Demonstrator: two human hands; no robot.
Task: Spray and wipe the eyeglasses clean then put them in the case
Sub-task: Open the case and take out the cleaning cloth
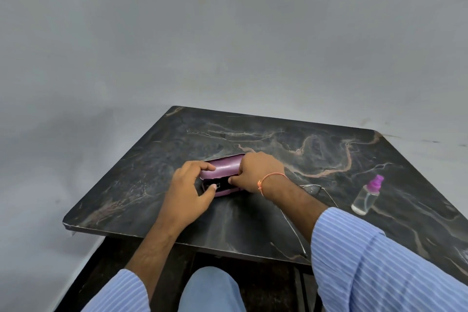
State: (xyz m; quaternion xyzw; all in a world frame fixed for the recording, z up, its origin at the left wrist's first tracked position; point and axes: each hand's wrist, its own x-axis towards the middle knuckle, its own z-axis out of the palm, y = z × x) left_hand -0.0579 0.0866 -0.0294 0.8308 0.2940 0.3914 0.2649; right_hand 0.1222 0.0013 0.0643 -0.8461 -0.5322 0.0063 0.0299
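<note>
Both hands (187, 185) (258, 172) grip case (222, 167), seemingly ajar, mid-table (329, 149).

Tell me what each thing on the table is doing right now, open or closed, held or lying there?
Glasses case: partly open, pink lid lifted, dark inside showing.
Left hand: fingers curled on the case's left end.
Right hand: gripping the case's right end.
Eyeglasses: lying on the table, unfolded, partly hidden by the right arm, not in the case.
Spray bottle: standing upright, untouched, purple top on.
</note>
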